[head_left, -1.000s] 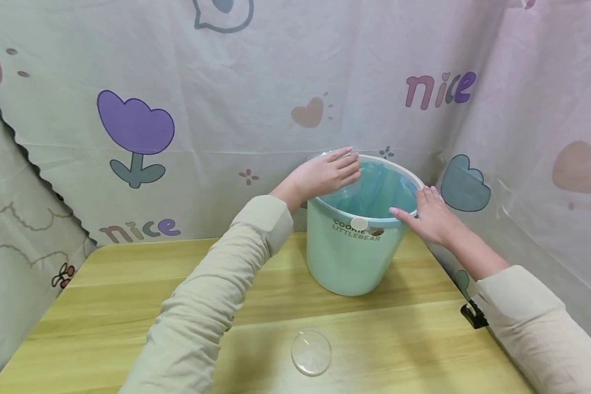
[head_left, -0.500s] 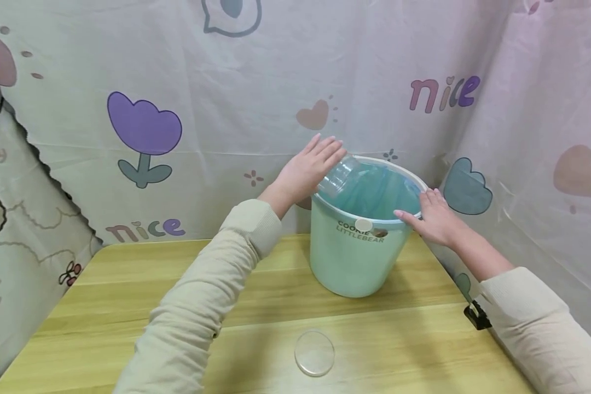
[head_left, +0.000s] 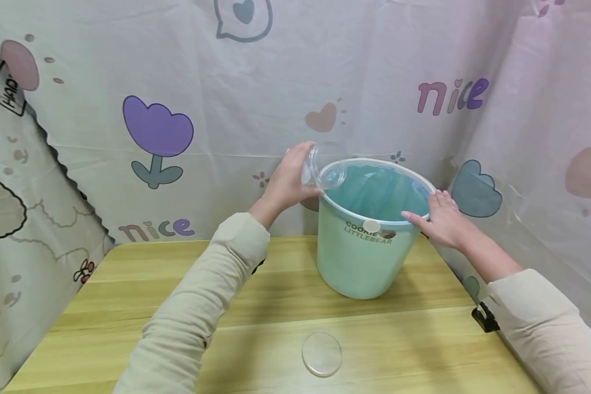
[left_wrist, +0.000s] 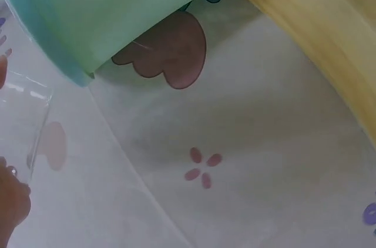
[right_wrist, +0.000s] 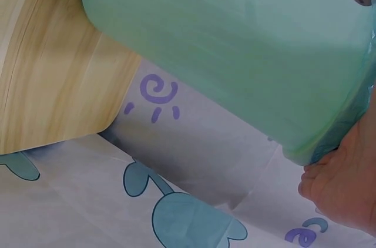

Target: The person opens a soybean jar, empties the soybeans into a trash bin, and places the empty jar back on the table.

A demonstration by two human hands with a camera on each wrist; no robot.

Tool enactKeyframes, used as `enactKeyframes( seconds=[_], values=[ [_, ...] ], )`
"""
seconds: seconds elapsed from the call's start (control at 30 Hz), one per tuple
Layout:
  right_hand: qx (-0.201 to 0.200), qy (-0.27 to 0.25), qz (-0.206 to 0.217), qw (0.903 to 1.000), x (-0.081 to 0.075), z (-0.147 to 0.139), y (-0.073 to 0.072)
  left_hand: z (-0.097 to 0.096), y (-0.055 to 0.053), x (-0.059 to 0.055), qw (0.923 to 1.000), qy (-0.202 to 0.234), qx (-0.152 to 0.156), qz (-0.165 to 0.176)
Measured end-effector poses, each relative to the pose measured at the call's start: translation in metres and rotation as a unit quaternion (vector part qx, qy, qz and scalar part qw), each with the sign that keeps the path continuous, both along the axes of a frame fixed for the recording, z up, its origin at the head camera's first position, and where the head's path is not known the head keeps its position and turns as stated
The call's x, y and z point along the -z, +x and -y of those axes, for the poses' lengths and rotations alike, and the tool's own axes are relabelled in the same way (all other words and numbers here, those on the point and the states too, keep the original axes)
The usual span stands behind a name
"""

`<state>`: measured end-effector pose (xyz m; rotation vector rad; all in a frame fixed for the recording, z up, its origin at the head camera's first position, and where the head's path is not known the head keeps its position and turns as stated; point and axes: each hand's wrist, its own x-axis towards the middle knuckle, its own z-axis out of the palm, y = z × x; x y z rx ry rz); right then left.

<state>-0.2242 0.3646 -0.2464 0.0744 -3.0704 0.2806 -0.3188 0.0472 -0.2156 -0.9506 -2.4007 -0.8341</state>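
Note:
My left hand [head_left: 290, 178] grips a clear plastic jar [head_left: 331, 169], tilted on its side at the left rim of a mint-green bin [head_left: 359, 262]. The jar's round mouth faces the bin's opening. In the left wrist view, part of the clear jar [left_wrist: 20, 119] shows between the fingertips at the left edge. A bluish bag [head_left: 374, 189] lines the bin. My right hand [head_left: 443, 221] rests on the bin's right rim, its thumb stretched along the front edge. In the right wrist view this hand [right_wrist: 346, 177] lies against the rim. A clear round lid [head_left: 322, 354] lies flat on the table.
The bin stands on a wood-grain table [head_left: 143, 306] near its back right corner. A printed white curtain [head_left: 256, 93] hangs behind and at both sides. A black clip [head_left: 485, 317] sits on the table's right edge.
My left hand has drawn back leftward from over the bin and turned, bringing the jar from over the bin's opening to its left rim. The right hand stays on the rim.

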Motion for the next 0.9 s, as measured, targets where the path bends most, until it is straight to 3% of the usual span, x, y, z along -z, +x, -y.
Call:
enactKeyframes(
  seconds=[0.17, 0.33, 0.57, 0.9],
  values=[
    [0.002, 0.005, 0.004, 1.0, 0.001, -0.002, 0.0, 0.009, 0.001, 0.011, 0.9956, 0.081, -0.006, 0.046],
    [0.0, 0.006, -0.001, 1.0, 0.002, -0.004, 0.0, 0.017, 0.003, 0.024, 0.9834, 0.156, -0.016, 0.092],
    [-0.002, 0.011, -0.003, 0.9999, 0.001, -0.005, -0.001, 0.028, 0.011, 0.042, 0.9655, 0.206, -0.019, 0.159],
    [-0.003, 0.012, -0.006, 0.9999, 0.002, -0.002, -0.003, 0.043, 0.017, 0.067, 0.9526, 0.239, -0.011, 0.188]
  ],
)
